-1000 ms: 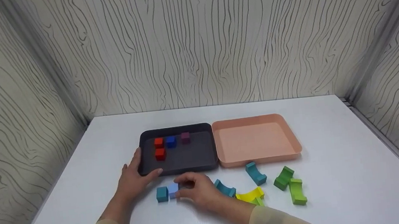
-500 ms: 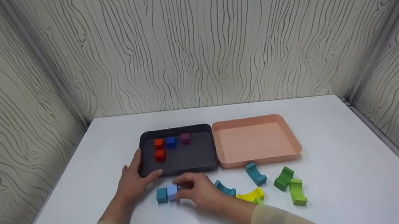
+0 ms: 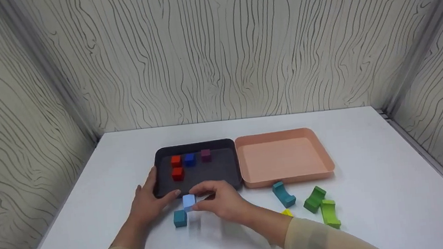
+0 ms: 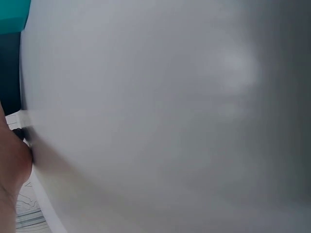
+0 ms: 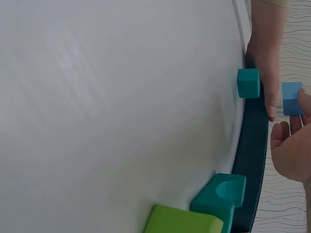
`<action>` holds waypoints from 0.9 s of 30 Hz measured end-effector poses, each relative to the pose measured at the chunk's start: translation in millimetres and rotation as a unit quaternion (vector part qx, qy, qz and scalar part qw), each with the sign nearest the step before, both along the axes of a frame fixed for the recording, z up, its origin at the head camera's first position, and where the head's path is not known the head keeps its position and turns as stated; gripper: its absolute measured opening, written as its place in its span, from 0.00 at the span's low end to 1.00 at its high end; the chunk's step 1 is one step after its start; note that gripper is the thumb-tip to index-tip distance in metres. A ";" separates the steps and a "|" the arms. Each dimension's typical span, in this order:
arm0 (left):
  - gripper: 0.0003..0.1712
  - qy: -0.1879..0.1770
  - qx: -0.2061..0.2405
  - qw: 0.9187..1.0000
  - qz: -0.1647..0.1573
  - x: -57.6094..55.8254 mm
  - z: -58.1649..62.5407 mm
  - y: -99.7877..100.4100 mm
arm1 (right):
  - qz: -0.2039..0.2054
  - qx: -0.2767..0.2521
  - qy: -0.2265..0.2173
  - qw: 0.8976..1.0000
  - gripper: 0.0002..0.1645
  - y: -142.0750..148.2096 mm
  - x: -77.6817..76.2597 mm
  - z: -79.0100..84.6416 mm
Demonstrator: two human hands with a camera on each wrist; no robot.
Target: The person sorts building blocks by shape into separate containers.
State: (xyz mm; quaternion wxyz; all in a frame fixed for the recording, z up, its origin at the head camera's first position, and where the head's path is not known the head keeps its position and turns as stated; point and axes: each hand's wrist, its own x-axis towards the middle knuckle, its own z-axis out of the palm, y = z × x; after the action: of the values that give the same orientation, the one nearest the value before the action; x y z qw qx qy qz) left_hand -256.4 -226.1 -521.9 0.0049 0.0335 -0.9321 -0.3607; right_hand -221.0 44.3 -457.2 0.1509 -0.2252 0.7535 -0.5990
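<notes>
My right hand [image 3: 223, 201] pinches a light blue cube [image 3: 189, 203] between thumb and fingers, lifted off the table near the front rim of the dark tray [image 3: 222, 173]. In the right wrist view the light blue cube [image 5: 292, 98] also shows above the table surface. My left hand [image 3: 145, 203] rests against the tray's front left corner, its thumb along the front rim and its fingers along the left side. A teal cube [image 3: 180, 218] lies on the table just below the held cube. Inside the dark tray are two red cubes [image 3: 177, 174], a blue cube [image 3: 190, 159] and a purple cube [image 3: 206, 155].
A pink tray [image 3: 286, 159] stands against the dark tray's right side. To the front right lie curved blocks: a teal one [image 3: 284, 194], a dark green one [image 3: 315, 199], a light green one [image 3: 330, 213] and a partly hidden yellow one [image 3: 287, 213]. Patterned walls surround the white table.
My right hand has raised the light blue cube from beside the teal cube toward the dark tray. The right forearm now covers more of the curved blocks. The left hand has stayed put.
</notes>
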 end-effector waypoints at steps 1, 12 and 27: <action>0.73 -0.001 0.001 1.000 0.001 0.1 -0.3 0.0 | -0.003 0.001 -0.005 1.000 0.18 1.3 -0.7 3.4; 0.72 0.009 -0.012 1.000 -0.006 -1.6 -1.3 -1.0 | -0.033 0.025 0.019 0.999 0.19 12.1 -16.4 22.1; 0.72 0.007 -0.005 1.000 -0.012 -1.1 0.4 -1.3 | -0.078 0.008 0.014 0.997 0.21 13.9 -37.0 29.0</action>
State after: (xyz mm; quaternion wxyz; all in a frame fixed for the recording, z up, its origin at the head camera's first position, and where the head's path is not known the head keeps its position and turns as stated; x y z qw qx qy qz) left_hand -257.4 -227.4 -521.5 0.0070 0.0198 -0.9343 -0.3559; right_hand -258.0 58.2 -428.2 0.0949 -0.1734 0.7755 -0.5996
